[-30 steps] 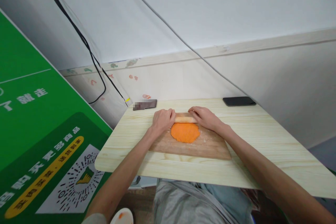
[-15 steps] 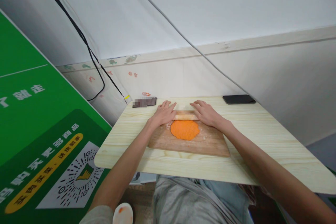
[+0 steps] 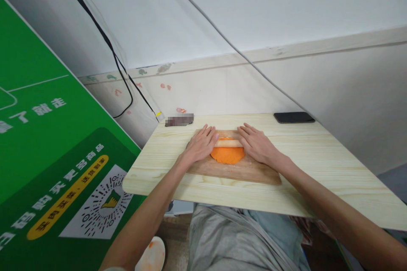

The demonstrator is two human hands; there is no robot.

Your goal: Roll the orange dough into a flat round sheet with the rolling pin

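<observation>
A light wooden rolling pin (image 3: pixel 229 144) lies across a flat, round sheet of orange dough (image 3: pixel 227 156), with a thin strip of dough showing beyond it. Under both is a wooden cutting board (image 3: pixel 248 172). My left hand (image 3: pixel 202 143) rests flat over the pin's left end, fingers stretched forward. Over the right end lies my right hand (image 3: pixel 256 143), palm down and fingers extended too. Both hands are open and press on the pin without wrapping round it. The pin's ends are hidden under the palms.
A black phone (image 3: pixel 294 117) lies at the table's back right, and a dark, partly blurred object (image 3: pixel 179 120) at the back left. The pale wooden table (image 3: pixel 333 165) meets the wall. A green sign (image 3: pixel 41 144) stands left. Below is a stained white plate-like object (image 3: pixel 152 256).
The rolling pin has come nearer to me, from the dough's far edge onto the dough. Both hands have moved with it, and the view has shifted slightly.
</observation>
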